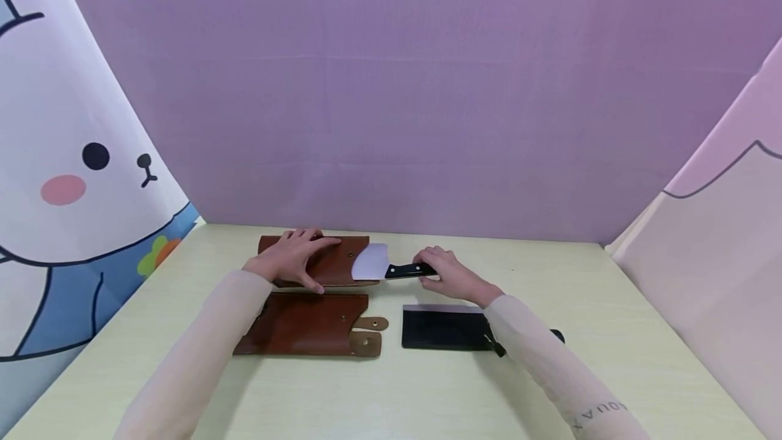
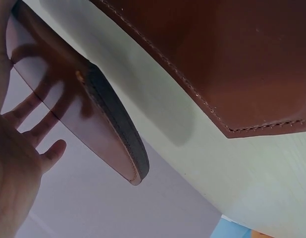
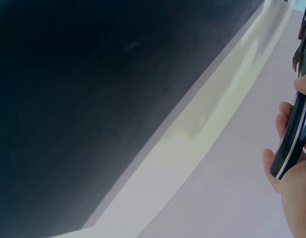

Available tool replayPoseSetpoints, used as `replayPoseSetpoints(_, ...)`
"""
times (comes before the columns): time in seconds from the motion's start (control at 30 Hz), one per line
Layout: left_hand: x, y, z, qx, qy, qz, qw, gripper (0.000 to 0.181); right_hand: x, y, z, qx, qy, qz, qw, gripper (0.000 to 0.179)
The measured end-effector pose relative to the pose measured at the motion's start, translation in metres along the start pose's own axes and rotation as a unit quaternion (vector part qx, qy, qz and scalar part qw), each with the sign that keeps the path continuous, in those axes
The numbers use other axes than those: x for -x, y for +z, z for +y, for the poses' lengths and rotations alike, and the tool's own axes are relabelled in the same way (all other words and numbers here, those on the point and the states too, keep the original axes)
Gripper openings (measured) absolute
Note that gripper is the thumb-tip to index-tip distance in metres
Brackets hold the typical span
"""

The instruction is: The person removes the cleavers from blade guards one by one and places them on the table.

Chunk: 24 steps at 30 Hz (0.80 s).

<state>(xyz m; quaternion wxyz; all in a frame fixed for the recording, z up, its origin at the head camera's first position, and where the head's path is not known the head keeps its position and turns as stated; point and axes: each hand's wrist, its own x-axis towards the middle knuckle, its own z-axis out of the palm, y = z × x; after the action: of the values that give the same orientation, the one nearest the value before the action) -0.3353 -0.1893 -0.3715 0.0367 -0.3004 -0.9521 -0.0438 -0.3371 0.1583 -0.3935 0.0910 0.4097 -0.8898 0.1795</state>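
My left hand (image 1: 293, 258) holds a brown leather knife sheath (image 1: 334, 265) across its width, thumb at the near edge and fingers at the far edge. In the left wrist view the fingers (image 2: 31, 119) show beside the glossy sheath (image 2: 88, 134), which is tilted above the table. A cleaver (image 1: 370, 263) has its pale blade partly inside the sheath's right-hand opening; the rest of the blade is hidden. My right hand (image 1: 452, 274) grips the cleaver's black riveted handle (image 1: 403, 270). The right wrist view shows the fingers curled round that handle (image 3: 294, 134).
A second brown sheath (image 1: 305, 323) with snap straps (image 1: 365, 343) lies nearer on the pale table (image 1: 342, 399). Under the right forearm lies a broad black rectangular blade or cover (image 1: 442, 331), partly hidden. A purple cloth wall (image 1: 391, 100) rises behind the table.
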Motion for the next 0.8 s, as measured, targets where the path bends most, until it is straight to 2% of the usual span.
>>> replayPoseSetpoints(0.17, 0.002, 0.001, -0.003, 0.002, 0.005, 0.013, 0.9999, 0.098, 0.004, -0.002, 0.001, 0.0, 0.004, -0.001, 1.0, 0.025)
replayPoseSetpoints(0.5, 0.005, -0.001, -0.003, 0.01, -0.012, -0.007, 0.9998, 0.096, 0.01, -0.007, 0.002, -0.009, 0.007, 0.003, 0.9999, 0.025)
replayPoseSetpoints(0.8, 0.005, 0.001, -0.006, 0.014, -0.016, -0.011, 0.9997, 0.096, 0.016, -0.007, 0.008, -0.006, 0.009, 0.009, 0.9999, 0.026)
